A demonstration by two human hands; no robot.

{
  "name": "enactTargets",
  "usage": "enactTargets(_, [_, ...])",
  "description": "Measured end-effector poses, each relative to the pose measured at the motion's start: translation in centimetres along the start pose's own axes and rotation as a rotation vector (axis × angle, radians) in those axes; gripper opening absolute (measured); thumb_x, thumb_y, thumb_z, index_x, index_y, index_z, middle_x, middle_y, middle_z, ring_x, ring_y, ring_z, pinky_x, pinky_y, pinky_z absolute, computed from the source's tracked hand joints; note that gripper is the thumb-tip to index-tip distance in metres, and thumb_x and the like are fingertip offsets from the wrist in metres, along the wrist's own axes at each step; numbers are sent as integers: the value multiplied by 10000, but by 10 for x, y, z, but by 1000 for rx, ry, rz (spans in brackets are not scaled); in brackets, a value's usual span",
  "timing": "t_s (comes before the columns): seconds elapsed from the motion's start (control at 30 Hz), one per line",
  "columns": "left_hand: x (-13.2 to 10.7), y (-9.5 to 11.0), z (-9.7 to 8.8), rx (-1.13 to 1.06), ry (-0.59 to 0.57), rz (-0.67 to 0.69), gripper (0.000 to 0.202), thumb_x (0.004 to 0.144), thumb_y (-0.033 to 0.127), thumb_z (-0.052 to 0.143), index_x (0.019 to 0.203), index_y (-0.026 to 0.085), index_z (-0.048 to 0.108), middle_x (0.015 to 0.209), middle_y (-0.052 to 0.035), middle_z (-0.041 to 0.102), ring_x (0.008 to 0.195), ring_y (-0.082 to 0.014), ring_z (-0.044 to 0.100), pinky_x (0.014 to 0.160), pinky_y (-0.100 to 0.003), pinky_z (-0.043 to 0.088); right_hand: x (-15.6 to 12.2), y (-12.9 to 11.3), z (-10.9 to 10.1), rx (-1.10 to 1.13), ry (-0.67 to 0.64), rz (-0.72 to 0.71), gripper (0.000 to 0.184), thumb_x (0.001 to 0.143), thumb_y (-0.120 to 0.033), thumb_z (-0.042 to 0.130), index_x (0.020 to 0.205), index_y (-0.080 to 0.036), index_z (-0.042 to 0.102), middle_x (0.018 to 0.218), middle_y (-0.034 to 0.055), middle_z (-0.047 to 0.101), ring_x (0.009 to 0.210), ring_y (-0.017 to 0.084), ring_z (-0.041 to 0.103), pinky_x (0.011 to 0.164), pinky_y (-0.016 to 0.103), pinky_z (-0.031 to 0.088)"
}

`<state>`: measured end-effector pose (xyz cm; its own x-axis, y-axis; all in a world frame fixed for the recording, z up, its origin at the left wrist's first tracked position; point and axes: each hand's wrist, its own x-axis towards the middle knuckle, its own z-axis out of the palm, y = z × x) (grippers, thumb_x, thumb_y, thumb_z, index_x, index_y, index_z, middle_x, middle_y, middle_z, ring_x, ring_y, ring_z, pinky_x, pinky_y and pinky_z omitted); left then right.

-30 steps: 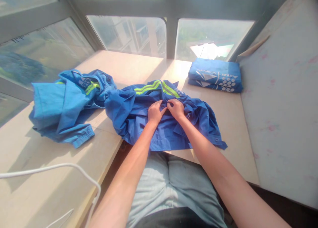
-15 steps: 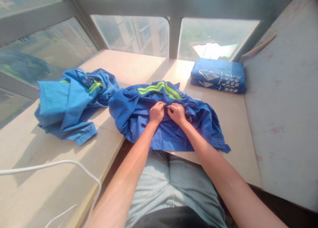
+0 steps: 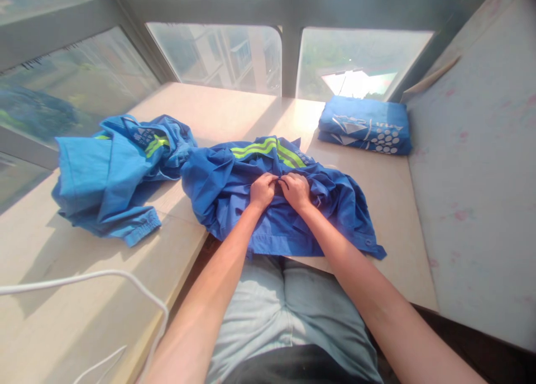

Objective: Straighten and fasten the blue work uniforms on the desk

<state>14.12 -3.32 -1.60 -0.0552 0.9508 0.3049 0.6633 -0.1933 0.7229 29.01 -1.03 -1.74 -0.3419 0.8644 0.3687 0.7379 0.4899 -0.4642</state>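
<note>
Your left hand and right hand are side by side, almost touching, both pinching cloth at the middle of the blue jacket (too small to tell exactly which bit). Jacket lies rumpled at the near edge of the tabletop, hem reaching that edge, yellow-green stripes toward the far edge. Folded blue bundle: far right corner. Crumpled lighter-blue garment: toward the left edge, with a white cable nearer you.
</note>
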Motion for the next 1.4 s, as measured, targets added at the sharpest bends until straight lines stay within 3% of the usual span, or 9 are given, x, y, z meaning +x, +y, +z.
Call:
enactTargets(0.23, [0,0,-2,-180,50,-62,148,839,167,602,889,217,733,962,-38,736,956,-197,666,943,-344,510,2,-2,2,109,69,115,206,889,-212,530,932,-176,729,938,101,726,914,228,639,873,330,441])
enactTargets(0.37, [5,-11,-10,-316,231,-185,168,876,238,546,959,180,680,830,-29,700,728,-140,655,715,-269,545,9,4,-4,394,193,241,224,875,-292,536,908,-172,723,939,94,741,884,214,658,856,325,487])
enactTargets(0.53, [20,-17,-55,-432,494,-301,174,863,250,528,985,172,625,790,0,659,647,-99,614,638,-225,517,35,31,-39,836,315,547,341,809,-413,578,954,-139,719,880,69,746,825,200,668,763,321,530])
enactTargets(0.63, [28,-10,-95,-477,629,-288,132,775,204,630,903,172,640,795,9,660,719,-113,625,705,-233,526,53,49,-72,905,350,521,352,754,-399,623,970,-139,721,904,67,742,832,190,669,759,316,529])
enactTargets(0.7, [29,-5,-117,-432,581,-261,141,723,171,669,864,177,652,795,7,659,734,-126,624,711,-237,525,59,55,-91,823,330,444,332,745,-385,620,954,-151,726,905,61,738,827,190,663,760,320,524])
enactTargets(0.8, [22,2,-132,-209,301,-223,235,709,120,616,921,190,688,834,-7,680,742,-156,635,728,-278,540,57,51,-107,526,219,344,263,762,-322,566,903,-170,728,875,53,727,832,208,650,785,344,517])
enactTargets(0.9, [13,13,-129,55,135,-145,353,684,72,562,985,191,701,934,-33,694,856,-201,656,841,-342,545,48,32,-106,158,146,215,263,757,-233,558,959,-174,716,977,97,709,930,256,628,854,386,496])
enactTargets(1.17, [44,62,-91,198,203,140,337,785,130,577,1110,191,640,1107,-77,656,1099,-246,605,1019,-381,480,79,-44,-79,-197,70,-60,244,909,-250,530,1099,-154,650,1125,173,672,1075,317,578,933,442,425])
enactTargets(1.4, [78,45,-44,271,85,106,456,741,61,580,1190,133,609,1209,-143,635,1195,-270,571,1088,-386,439,104,-33,-32,-106,-164,117,249,908,-132,479,1036,-142,692,1026,161,721,967,274,664,888,383,466])
